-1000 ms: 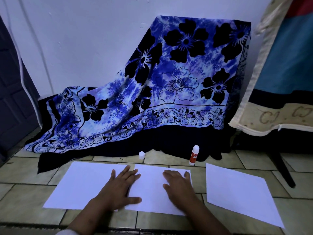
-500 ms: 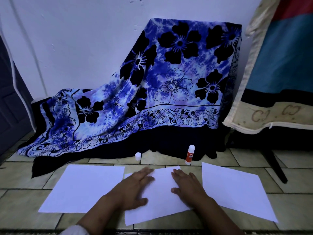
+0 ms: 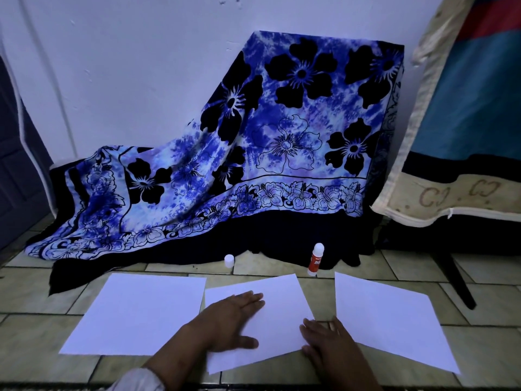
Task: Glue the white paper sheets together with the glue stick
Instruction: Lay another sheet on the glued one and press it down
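The left sheet [image 3: 135,314] lies on the floor [image 3: 42,328]. The left hand [image 3: 225,320], fingers straight, presses the skewed middle sheet [image 3: 277,303], the right hand [image 3: 329,342] flat on its near corner (the glue stick [image 3: 315,259] stands upright just behind). Best to square the edges before pressing. The right sheet [image 3: 389,317] lies apart.

White lettering on the red label of the upright glue stick [image 3: 315,261] begins "PA"; the rest is too small to read. The cream fabric border [image 3: 439,201] at right bears two brownish marks resembling "CJ".
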